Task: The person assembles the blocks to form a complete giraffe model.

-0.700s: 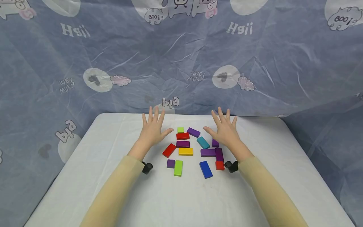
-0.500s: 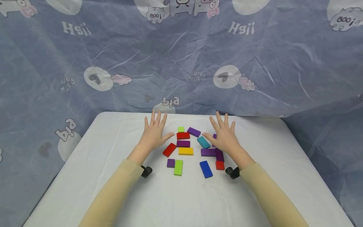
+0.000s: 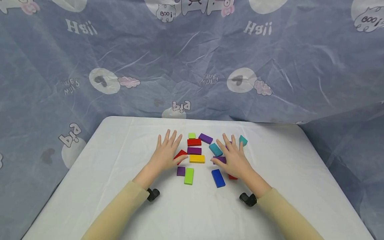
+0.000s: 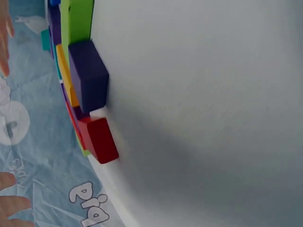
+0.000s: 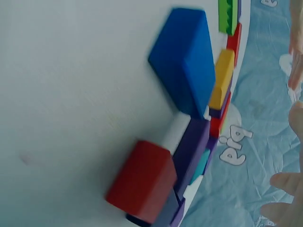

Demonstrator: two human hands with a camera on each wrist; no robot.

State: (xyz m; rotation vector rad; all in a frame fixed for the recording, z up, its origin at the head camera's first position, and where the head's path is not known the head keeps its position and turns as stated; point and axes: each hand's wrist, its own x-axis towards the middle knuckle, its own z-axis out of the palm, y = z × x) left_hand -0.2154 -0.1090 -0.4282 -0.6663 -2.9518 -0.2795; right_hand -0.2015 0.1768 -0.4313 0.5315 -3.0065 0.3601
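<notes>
"BOO" (image 3: 166, 13) and "pig" (image 3: 181, 106) lettering on the blue-grey cloth (image 3: 168, 61)

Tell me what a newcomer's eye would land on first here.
Probably the colorful blocks clustered on the white table, a yellow block among them. Next, the spread left hand and right hand, at the cluster's left and right sides. Behind the table hangs a blue-grey sheet with cartoon prints.

The blue oblong block (image 3: 218, 178) near the right fingers (image 3: 228, 143) looks smooth and a bit shiny; wood or plastic, I can't tell. The red oblong block (image 3: 181, 153) by the left fingers (image 3: 166, 137) looks smooth too. Under the fingers, the white cloth-covered surface (image 3: 192, 213) looks dull. Past them, the blue-grey printed sheet (image 3: 192, 73) looks thin, crinkly and slightly shiny.
</notes>
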